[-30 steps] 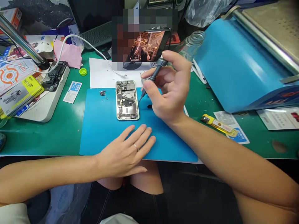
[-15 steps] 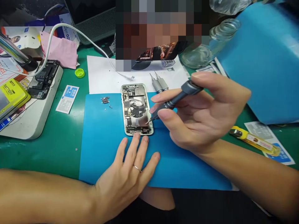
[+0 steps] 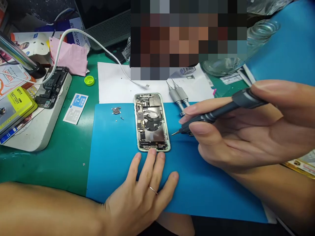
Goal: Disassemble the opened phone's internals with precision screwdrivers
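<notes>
On the blue mat (image 3: 118, 170) lies an opened smartphone (image 3: 155, 131), its inner boards and metal plates exposed. My left hand (image 3: 145, 186) rests flat with fingers spread, two fingertips at the phone's bottom edge. In my right hand (image 3: 236, 131) is a dark grey precision screwdriver (image 3: 219, 111), held between thumb and fingers. Its thin tip points left, just off the phone's right edge and apart from it. Left of the phone sit a small dark phone part (image 3: 116, 110) and a couple of tiny pieces (image 3: 121, 118).
Two more screwdrivers (image 3: 177, 93) lie beyond the phone, near a white cable (image 3: 91, 39). At left, another opened phone (image 3: 52, 87) rests on a white box (image 3: 44, 131). A green cap (image 3: 89, 80) and glass jar (image 3: 221, 67) are further back.
My right hand has drawn the screwdriver tip to the right, from over the phone's lower right to beside it. The view has shifted slightly; my left hand stays at the phone's bottom edge.
</notes>
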Demonstrator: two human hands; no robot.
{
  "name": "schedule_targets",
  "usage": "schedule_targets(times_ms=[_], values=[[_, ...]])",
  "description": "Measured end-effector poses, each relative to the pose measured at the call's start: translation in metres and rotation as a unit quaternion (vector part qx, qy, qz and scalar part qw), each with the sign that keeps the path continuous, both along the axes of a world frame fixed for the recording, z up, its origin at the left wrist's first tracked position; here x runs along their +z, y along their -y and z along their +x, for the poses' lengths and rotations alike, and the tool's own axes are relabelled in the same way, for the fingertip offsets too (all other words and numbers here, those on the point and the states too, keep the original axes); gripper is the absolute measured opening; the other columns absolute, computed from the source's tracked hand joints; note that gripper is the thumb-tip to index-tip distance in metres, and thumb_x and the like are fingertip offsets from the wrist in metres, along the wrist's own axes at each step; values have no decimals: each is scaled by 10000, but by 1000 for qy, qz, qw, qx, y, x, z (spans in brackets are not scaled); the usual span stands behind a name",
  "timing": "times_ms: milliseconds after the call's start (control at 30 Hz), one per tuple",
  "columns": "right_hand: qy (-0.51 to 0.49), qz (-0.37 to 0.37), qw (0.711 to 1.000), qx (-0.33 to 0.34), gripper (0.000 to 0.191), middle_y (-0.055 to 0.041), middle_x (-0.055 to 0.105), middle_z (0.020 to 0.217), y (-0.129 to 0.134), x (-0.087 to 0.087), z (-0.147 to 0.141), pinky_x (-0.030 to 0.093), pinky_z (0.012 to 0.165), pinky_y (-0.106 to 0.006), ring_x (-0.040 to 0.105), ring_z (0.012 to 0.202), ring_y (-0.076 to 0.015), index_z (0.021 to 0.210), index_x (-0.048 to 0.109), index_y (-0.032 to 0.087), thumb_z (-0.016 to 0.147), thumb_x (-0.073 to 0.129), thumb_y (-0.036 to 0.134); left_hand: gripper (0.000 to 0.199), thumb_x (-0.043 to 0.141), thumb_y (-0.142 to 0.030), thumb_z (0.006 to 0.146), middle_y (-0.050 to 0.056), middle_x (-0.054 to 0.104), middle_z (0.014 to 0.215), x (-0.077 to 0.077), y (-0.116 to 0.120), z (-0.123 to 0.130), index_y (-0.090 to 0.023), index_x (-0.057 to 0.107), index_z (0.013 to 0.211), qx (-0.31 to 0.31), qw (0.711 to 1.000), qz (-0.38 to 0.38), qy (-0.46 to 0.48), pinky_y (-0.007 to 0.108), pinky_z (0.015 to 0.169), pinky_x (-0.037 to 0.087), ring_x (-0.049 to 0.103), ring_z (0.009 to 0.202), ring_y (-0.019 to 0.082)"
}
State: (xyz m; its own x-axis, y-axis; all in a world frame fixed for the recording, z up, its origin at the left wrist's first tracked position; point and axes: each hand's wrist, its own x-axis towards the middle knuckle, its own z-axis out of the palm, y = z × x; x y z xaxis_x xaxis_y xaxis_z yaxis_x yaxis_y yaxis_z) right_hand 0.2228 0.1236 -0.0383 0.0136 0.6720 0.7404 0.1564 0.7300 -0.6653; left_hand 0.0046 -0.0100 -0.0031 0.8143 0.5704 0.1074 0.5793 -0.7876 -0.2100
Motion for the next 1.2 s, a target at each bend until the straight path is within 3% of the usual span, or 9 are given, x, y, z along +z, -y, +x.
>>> schedule_targets(times_ms=[67,133,233,400,500,600,733,867,1200], values=[[29,62,997,18,763,6,746,991,-3,8,-7,672,435,-362,770,659,-249,1360,641,465,687,898,213,572,454,-361,1031,213,545,1520,-1,-1,0,-132,459,1555,1,1000,4,-1,547,1131,416,542,1404,382],[56,105,993,23,776,-11,714,968,-5,15,-14,665,419,-337,765,659,-236,1448,568,428,752,812,187,578,455,-362,1027,213,547,1518,-1,-1,0,-125,457,1554,-1,1000,7,-2,541,1133,414,549,1399,379],[73,125,989,6,707,-41,674,1153,-4,22,-21,672,432,-343,755,688,-214,1477,540,380,821,704,172,589,462,-373,1022,217,548,1516,-2,-1,1,-122,456,1555,-3,1000,12,-1,540,1140,405,550,1398,380],[58,131,989,-42,667,11,566,1398,-3,22,-24,613,382,-337,718,681,-178,1423,565,449,811,716,232,622,508,-392,1005,233,548,1510,-5,-1,1,-109,450,1556,-5,1000,21,-8,544,1157,382,546,1400,391],[38,89,994,-49,665,-3,634,1287,-2,20,-23,613,461,-327,737,752,-185,1431,561,429,831,736,203,638,518,-393,998,245,540,1513,-6,-1,1,-100,439,1559,-6,1000,17,-8,543,1153,378,535,1408,402],[29,52,998,-7,629,-1,733,1089,0,19,-22,658,595,-307,763,826,-197,1444,533,401,883,753,222,674,545,-409,978,269,510,1530,-6,-2,0,-87,430,1559,-7,1000,8,0,552,1157,358,497,1435,421],[28,13,998,53,537,4,768,1211,5,20,-23,691,837,-321,781,955,-170,1454,502,367,980,634,152,725,589,-431,944,296,487,1536,-7,-3,-1,-76,420,1553,-7,1000,-15,14,578,1178,296,422,1485,437],[54,59,994,78,601,9,750,1287,5,21,-23,665,971,-352,747,1136,-172,1462,492,349,959,601,38,718,612,-420,933,300,488,1532,-9,-4,0,-86,426,1542,-3,1000,-11,14,581,1163,299,460,1459,441],[89,118,982,114,729,-53,738,1299,1,23,-19,651,984,-434,725,1190,-228,1499,479,294,880,572,-79,747,644,-445,907,302,500,1521,-11,-4,0,-80,444,1527,-4,1000,13,9,564,1165,305,486,1440,441]])
